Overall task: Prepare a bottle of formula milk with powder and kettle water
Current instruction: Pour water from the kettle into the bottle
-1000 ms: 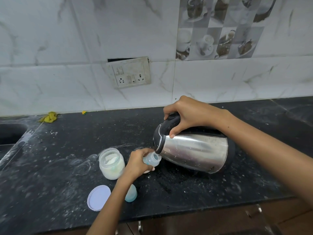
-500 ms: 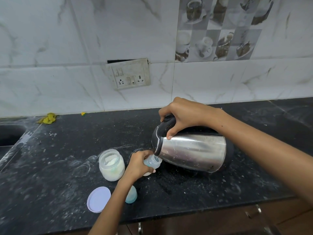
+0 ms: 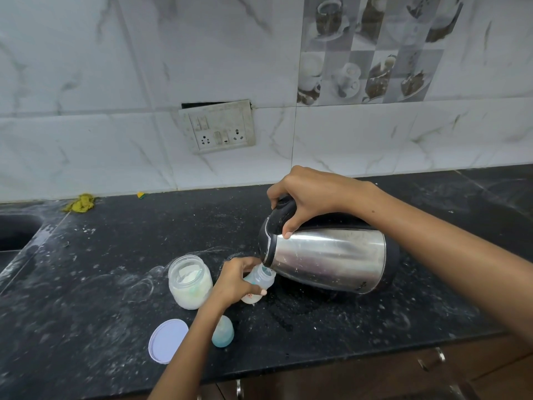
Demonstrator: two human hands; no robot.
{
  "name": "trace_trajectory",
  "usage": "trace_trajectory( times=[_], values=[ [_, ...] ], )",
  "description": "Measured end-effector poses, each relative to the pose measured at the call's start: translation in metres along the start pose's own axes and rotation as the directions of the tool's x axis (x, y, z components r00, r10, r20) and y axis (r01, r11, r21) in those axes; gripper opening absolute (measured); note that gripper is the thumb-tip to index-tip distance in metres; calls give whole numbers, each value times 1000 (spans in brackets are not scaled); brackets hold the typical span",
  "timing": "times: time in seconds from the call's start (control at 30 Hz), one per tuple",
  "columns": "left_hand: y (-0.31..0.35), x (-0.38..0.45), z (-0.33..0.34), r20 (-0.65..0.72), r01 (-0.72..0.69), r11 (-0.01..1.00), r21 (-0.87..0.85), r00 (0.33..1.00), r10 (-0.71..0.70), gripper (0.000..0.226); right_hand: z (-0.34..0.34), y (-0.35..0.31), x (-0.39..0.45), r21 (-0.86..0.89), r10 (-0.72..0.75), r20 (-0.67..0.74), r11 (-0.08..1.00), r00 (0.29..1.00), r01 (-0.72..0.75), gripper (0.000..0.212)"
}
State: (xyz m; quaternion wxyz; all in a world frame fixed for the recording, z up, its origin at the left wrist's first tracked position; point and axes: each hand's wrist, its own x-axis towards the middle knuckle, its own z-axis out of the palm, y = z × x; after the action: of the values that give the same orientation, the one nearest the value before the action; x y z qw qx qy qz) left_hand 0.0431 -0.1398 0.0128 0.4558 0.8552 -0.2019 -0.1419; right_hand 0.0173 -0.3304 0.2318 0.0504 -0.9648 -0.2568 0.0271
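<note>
Overhead, right hand (image 3: 313, 194) tips kettle (image 3: 328, 258) onto bottle (image 3: 259, 284).

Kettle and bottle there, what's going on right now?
A person is pouring from the steel kettle, tipped on its side by the right hand, into a small baby bottle that the left hand holds tilted at the spout. The open powder jar stands beside it on the black counter, its lid and the bottle cap lying nearer.

faint lettering on kettle (image 3: 328, 255), red marks on bottle (image 3: 258, 285), both illegible
</note>
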Motion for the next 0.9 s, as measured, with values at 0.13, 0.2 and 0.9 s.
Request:
trace_trajectory(
  times=[0.13,0.2,0.9],
  values=[
    [-1,1,-1,37,12,1000,-26,999,-11,60,-2,-1,2,-5,-2,14,1000,1000,2,46],
    [-2,2,-1,42,12,999,-29,999,-11,61,-2,-1,3,-10,-2,21,1000,1000,2,46],
    [-7,5,2,41,-5,999,-34,999,6,60,-5,-2,8,-54,-16,53,998,998,19,46]
  ],
)
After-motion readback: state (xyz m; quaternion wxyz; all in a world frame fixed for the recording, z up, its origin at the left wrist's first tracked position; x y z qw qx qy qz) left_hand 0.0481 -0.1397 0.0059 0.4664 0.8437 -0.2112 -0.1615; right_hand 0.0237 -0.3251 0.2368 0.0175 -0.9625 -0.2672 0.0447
